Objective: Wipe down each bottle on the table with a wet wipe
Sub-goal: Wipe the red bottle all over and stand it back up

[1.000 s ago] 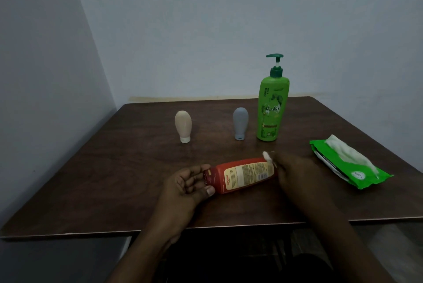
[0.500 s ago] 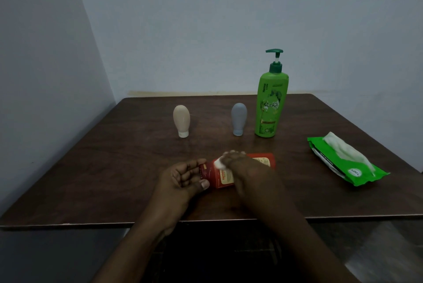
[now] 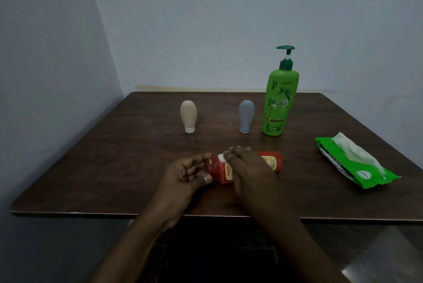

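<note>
A red bottle (image 3: 223, 171) lies on its side near the table's front edge. My left hand (image 3: 187, 174) grips its left end. My right hand (image 3: 248, 169) lies over the bottle's middle, pressing a small white wet wipe (image 3: 221, 157) against it; most of the wipe is hidden under the fingers. Further back stand a beige squeeze bottle (image 3: 188, 115), a grey squeeze bottle (image 3: 246, 115) and a tall green pump bottle (image 3: 280, 99), all upright and untouched.
A green wet-wipe pack (image 3: 357, 163) lies at the right of the brown wooden table (image 3: 103, 168), with a white wipe sticking out of its top. Walls close in behind and on the left.
My right hand has slid with the wipe from the bottle's right end leftward to its middle and left part. The left hand has kept its hold.
</note>
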A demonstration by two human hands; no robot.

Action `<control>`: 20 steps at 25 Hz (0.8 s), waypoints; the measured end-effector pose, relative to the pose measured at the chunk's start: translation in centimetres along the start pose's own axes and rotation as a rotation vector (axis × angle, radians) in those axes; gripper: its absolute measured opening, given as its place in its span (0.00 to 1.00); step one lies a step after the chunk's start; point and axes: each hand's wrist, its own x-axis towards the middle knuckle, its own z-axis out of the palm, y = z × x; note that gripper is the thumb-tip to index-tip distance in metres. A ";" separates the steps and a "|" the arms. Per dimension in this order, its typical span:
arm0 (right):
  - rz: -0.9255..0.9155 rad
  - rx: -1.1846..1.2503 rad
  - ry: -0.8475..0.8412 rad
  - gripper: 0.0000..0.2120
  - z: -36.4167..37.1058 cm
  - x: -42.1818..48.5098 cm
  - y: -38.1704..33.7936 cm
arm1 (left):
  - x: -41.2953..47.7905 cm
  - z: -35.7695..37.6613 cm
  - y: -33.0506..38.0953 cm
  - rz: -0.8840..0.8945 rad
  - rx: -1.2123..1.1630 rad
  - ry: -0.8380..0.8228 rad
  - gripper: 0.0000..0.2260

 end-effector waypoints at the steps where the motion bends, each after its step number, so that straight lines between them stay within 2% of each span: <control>1: -0.042 0.045 -0.006 0.18 0.1 0.3 -1.0 | -0.1 0.1 0.1 0.005 -0.012 -0.010 0.21; 4: -0.184 0.109 -0.037 0.19 0.5 0.6 -2.0 | -0.2 0.1 0.0 0.006 -0.033 -0.038 0.21; 6: -0.172 0.096 -0.054 0.18 0.2 0.4 -0.8 | -0.1 0.1 -0.1 -0.009 -0.033 -0.024 0.21; 12: 0.334 -0.079 -0.016 0.13 -3.2 -0.3 5.9 | 0.2 0.0 -0.5 -0.016 -0.009 0.018 0.22; 14: 0.436 -0.089 -0.025 0.14 -3.7 -0.5 6.0 | 0.2 -0.1 -0.5 -0.015 -0.011 0.014 0.22; 16: 0.378 -0.082 -0.002 0.14 -2.6 -0.3 4.5 | 0.3 -0.2 -0.4 -0.017 -0.019 0.007 0.22; 20: 0.090 0.065 0.017 0.16 0.5 0.6 0.1 | 0.1 -0.2 0.0 -0.023 -0.035 -0.022 0.21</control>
